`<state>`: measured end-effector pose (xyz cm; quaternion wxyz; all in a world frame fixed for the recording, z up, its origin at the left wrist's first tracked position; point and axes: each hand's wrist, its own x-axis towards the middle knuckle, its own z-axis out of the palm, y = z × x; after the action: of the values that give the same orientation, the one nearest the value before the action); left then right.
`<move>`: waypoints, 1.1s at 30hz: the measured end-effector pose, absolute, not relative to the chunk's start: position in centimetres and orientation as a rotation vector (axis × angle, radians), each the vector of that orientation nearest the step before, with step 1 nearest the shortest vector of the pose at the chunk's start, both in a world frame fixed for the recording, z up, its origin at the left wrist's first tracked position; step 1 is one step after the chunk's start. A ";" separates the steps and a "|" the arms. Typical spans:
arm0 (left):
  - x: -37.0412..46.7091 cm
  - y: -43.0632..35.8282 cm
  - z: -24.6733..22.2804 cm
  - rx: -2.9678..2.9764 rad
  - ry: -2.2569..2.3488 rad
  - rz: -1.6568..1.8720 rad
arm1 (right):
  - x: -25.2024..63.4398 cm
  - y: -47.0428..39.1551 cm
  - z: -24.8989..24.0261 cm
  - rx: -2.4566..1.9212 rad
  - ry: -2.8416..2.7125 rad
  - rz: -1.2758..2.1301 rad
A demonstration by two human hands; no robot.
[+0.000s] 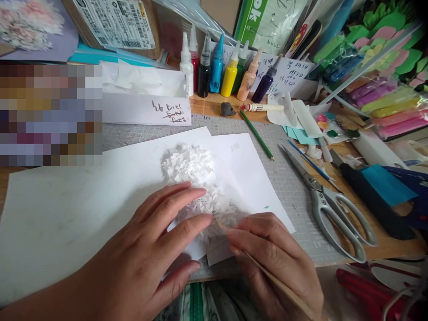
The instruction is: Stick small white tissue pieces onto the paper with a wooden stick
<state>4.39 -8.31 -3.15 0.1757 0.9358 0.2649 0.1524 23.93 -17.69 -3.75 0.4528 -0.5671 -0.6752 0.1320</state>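
Note:
Two ruffled white paper pom-poms lie on white paper sheets (240, 165). The farther pom-pom (189, 162) is in full view. Partly covered by my fingers is the nearer pom-pom (209, 200). My left hand (150, 236) rests its stretched, spread fingertips on the nearer one's left side. From the right, my right hand (277, 254) grips a thin wooden stick (281, 286) in a pinch, like a pen. The stick's narrow tip points at the nearer pom-pom's ruffles, close to my left index finger; whether it touches them I cannot tell.
Scissors (314, 185), a black-handled cutter (374, 196) and a green pencil (257, 136) lie to the right on the grey cutting mat (287, 178). Several paint bottles (230, 76) line the back beside a white paper box (143, 109). Bagged coloured clay (384, 93) sits far right.

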 end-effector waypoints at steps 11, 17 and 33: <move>4.4 -7.9 -3.3 2.721 0.639 0.419 | 23.8 -17.6 -3.1 -1.467 -1.687 0.299; 4.3 -8.0 -3.3 2.732 0.638 0.427 | 23.7 -17.6 -3.1 -1.427 -1.685 0.280; 4.6 -8.7 -3.4 2.641 0.749 0.456 | 23.9 -17.5 -4.0 -1.531 -1.646 0.323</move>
<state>4.64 -8.66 -3.40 0.1786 0.9338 0.2647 0.1611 23.88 -17.50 -3.98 0.4215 -0.6114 -0.6572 0.1290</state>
